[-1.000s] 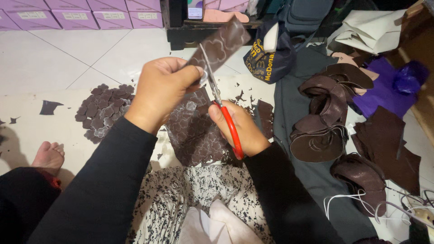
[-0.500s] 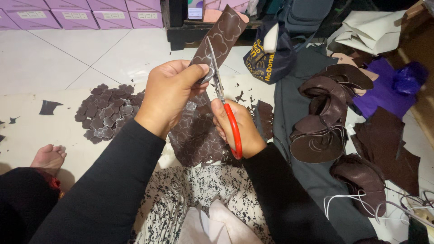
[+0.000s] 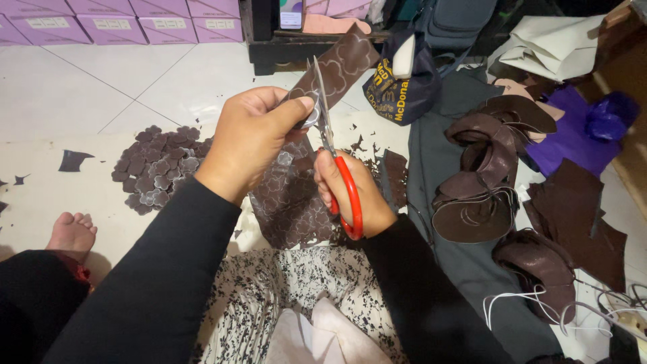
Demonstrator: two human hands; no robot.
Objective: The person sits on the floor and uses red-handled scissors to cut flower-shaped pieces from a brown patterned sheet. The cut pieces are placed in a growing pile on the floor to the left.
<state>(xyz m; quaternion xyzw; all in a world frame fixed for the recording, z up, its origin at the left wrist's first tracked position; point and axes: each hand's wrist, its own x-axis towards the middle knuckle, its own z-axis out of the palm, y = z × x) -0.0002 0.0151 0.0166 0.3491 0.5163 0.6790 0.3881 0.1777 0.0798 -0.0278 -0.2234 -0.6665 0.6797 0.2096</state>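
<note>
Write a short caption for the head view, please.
Left hand holds a brown patterned strip while right hand cuts it with red-handled scissors.

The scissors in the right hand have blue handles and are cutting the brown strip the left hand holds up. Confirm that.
Not quite: the scissors have red handles, not blue, as the head view shows. The rest stands: the right hand works them on the brown strip that the left hand holds up.

**Hands and arms, mid-grip**

My left hand (image 3: 253, 138) is raised, back toward me, fingers curled, thumb pressed forward in a pinch. My right hand (image 3: 350, 195) sits lower and just beside it, fingers closed in a fist-like grip, knuckles up. Both forearms, in black sleeves, converge from below. My bare left foot (image 3: 73, 232) rests at lower left.
</note>
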